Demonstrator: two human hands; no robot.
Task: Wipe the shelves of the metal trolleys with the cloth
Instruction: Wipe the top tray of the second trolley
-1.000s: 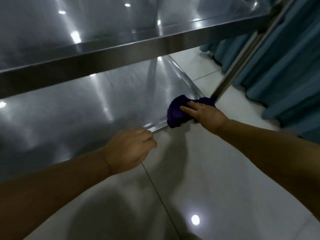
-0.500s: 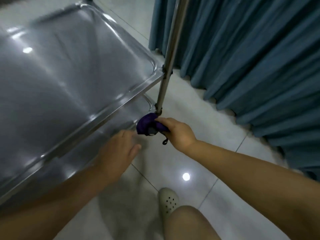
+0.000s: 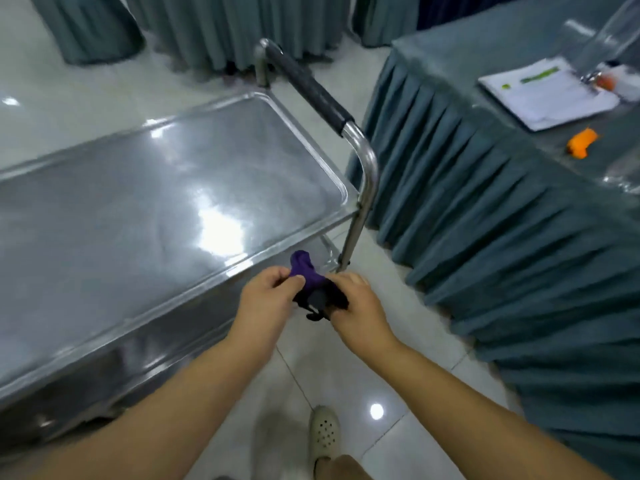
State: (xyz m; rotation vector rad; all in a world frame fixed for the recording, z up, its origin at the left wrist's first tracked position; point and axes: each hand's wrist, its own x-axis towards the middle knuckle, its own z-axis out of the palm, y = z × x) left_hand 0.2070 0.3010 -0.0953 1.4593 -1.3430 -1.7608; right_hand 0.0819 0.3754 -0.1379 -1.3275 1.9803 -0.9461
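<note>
A purple cloth [image 3: 305, 271] with a dark part hangs bunched between both hands, in the air just off the trolley's near right corner. My left hand [image 3: 265, 299] pinches its left side with thumb and fingers. My right hand [image 3: 358, 306] grips its right side. The metal trolley [image 3: 138, 209] fills the left of the head view, its shiny top shelf bare. A lower shelf [image 3: 325, 251] shows only as a sliver under the corner. The cloth touches no shelf.
The trolley's push handle [image 3: 311, 91] with a dark grip rises at its right end. A table with a teal skirt [image 3: 502, 220] stands close on the right, bearing papers [image 3: 547, 95] and an orange object [image 3: 581, 142]. Curtains hang behind. My shoe [image 3: 323, 434] is on the tiled floor.
The view rose from the lower shelf to above the top shelf. My right hand lifted the cloth off the lower shelf corner, and my left hand came over and took hold of it too.
</note>
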